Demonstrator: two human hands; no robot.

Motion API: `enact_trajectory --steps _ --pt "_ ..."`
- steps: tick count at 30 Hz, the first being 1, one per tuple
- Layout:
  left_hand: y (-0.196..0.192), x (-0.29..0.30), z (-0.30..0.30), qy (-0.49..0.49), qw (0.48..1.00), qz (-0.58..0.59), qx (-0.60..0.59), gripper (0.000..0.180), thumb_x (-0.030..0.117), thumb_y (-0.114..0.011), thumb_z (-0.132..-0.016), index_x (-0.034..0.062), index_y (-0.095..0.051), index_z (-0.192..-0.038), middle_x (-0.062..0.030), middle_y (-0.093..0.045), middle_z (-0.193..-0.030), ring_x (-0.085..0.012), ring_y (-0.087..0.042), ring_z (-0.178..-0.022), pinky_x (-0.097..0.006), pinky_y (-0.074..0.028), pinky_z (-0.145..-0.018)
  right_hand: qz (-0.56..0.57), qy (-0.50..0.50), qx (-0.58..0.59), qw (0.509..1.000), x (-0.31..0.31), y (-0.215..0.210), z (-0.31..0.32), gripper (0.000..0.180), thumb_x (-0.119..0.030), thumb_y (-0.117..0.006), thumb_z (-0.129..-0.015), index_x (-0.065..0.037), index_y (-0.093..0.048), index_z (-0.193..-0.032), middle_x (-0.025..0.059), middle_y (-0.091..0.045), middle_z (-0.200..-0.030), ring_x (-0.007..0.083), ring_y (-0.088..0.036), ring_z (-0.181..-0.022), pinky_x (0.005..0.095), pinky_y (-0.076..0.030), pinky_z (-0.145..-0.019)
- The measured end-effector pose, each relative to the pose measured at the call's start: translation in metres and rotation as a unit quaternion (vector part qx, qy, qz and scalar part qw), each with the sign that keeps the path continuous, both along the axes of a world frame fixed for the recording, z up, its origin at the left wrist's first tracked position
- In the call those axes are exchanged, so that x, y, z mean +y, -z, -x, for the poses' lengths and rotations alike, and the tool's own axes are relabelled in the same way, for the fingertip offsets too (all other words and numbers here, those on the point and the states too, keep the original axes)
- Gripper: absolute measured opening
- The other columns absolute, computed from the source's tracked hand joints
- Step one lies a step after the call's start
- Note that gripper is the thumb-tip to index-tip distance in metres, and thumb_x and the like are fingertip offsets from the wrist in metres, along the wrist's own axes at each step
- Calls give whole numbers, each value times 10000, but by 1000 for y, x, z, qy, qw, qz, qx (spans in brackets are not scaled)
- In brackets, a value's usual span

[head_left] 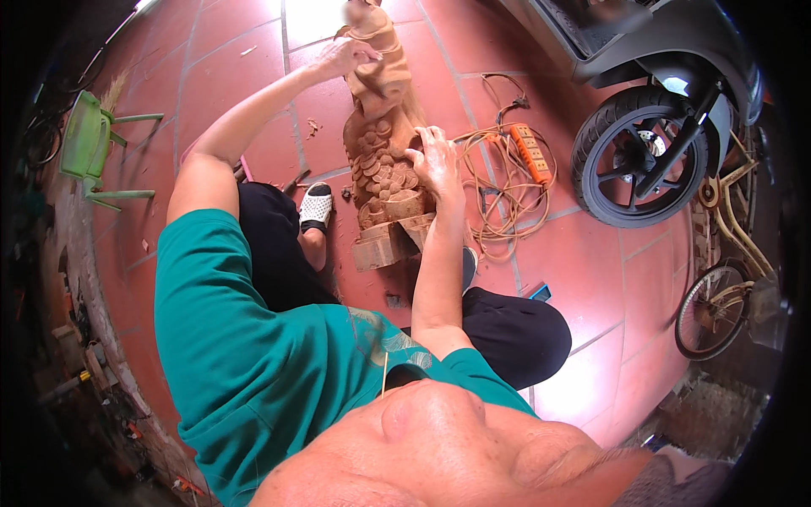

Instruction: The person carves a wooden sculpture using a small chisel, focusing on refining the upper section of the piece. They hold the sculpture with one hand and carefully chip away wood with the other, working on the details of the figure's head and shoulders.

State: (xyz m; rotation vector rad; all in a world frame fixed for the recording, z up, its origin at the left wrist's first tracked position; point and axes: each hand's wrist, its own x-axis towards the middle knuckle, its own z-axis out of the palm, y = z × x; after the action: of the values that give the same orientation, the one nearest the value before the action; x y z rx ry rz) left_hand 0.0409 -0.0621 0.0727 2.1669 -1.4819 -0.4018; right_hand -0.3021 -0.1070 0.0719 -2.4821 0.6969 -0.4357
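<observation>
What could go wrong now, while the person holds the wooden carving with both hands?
The tall wooden carving leans, steadied only by the left hand and right hand; it might tip if either slips. The loose orange cable lies close beside its base, so a foot could perhaps catch in it.

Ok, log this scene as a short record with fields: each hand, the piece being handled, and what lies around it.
left hand: rests on the upper part of the carving
right hand: lies flat on the scaled middle
piece: tall reddish-brown carved wooden figure, standing on red floor tiles
right of it: orange power strip with coiled cable, black scooter wheel
left of it: green plastic stool
far right: bicycle wheel
</observation>
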Motion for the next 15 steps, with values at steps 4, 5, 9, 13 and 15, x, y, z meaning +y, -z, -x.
enact_trajectory --steps 4,5,9,13,15 --pt "4 14 28 43 979 102 -171 232 90 -580 -925 66 -715 -1111 -130 -710 -1128 -322 -685 -991 -429 -551 -854 1 4 9 1000 5 -4 0 451 -217 -716 -852 -57 -592 -1255 168 -585 -1245 407 -579 -1096 485 -479 -931" --pt "-5 10 39 46 976 81 -198 238 92 -572 -929 67 -713 -1119 -128 -704 -1123 -324 -685 -984 -424 -553 -849 -1 10 17 1000 3 -4 1 451 -217 -717 -852 -58 -592 -1255 167 -584 -1245 408 -580 -1092 486 -480 -931" --pt "-16 4 53 100 929 73 -348 253 107 -555 -925 50 -699 -1124 -125 -670 -1090 -323 -689 -952 -406 -565 -820 3 12 14 1000 2 0 -1 447 -214 -718 -852 -57 -593 -1251 168 -588 -1233 410 -586 -1075 491 -482 -923" --pt "-22 -26 57 152 884 -13 -442 225 127 -582 -881 3 -697 -1030 -134 -639 -1055 -293 -692 -938 -383 -580 -776 -5 9 19 1000 2 -4 2 444 -207 -714 -854 -49 -596 -1252 175 -596 -1220 413 -594 -1057 492 -482 -920" --pt "-22 -44 62 172 870 -4 -462 159 121 -601 -831 0 -699 -864 -159 -658 -996 -294 -702 -864 -376 -583 -718 -1 5 6 1000 2 -1 2 447 -206 -714 -853 -45 -597 -1253 178 -598 -1217 416 -595 -1052 493 -482 -919"
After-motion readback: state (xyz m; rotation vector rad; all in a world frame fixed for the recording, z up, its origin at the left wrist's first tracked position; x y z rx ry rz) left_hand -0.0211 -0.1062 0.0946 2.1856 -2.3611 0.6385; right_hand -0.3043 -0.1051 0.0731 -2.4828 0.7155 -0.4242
